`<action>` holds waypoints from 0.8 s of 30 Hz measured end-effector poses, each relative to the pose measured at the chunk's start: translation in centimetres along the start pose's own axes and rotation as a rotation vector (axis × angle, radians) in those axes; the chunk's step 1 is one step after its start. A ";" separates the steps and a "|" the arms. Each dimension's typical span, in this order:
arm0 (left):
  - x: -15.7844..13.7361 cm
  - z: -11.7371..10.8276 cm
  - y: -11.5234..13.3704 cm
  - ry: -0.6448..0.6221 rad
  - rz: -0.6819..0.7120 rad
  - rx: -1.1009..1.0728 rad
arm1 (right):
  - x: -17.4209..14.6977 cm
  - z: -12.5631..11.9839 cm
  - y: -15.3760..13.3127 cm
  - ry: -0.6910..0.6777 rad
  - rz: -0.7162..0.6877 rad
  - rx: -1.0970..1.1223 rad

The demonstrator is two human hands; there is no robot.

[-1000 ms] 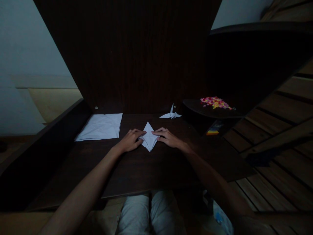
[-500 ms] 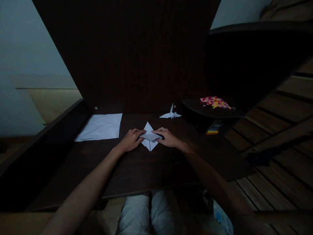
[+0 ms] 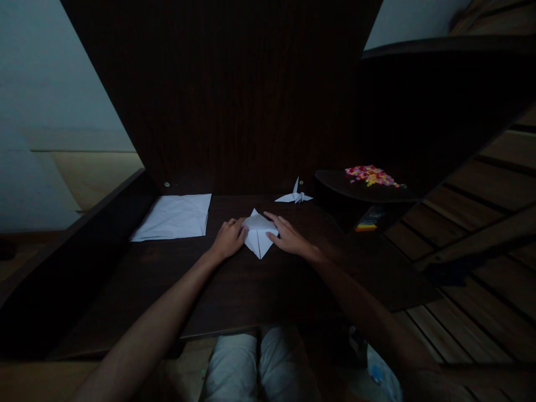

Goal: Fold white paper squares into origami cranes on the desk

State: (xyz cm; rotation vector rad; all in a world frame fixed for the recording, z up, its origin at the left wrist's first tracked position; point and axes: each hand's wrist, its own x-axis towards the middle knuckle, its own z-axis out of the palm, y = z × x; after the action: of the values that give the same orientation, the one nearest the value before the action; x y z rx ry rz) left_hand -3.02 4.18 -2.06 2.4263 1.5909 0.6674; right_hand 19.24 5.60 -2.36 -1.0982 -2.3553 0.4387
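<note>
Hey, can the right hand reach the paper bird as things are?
Probably yes: the paper bird lies beyond the right hand with nothing visible between them, though that hand is touching the folded paper.

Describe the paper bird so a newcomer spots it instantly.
On the dark desk, look along the back, at the foot of the upright panel. Beyond the right hand and left of the low shelf bearing the colourful pile sits the small white paper bird. Unlike the flat sheets and the nearer folded paper, it spreads into thin points, one standing up.
</note>
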 end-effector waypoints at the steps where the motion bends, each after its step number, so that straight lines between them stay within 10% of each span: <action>1: 0.0 0.0 0.0 0.003 -0.006 0.000 | 0.0 0.0 0.0 0.021 -0.011 0.005; 13: 0.4 0.5 -0.1 0.037 -0.075 -0.004 | 0.3 0.9 1.0 0.207 -0.276 0.044; 24: 0.4 0.9 -0.3 0.052 -0.038 -0.042 | 0.1 0.7 -0.4 0.048 -0.144 -0.009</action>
State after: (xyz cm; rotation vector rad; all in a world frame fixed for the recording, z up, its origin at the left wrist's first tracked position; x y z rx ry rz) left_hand -2.70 4.78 -2.84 2.3615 1.6212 0.7555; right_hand 18.55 5.40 -2.76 -0.9254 -2.3769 0.3461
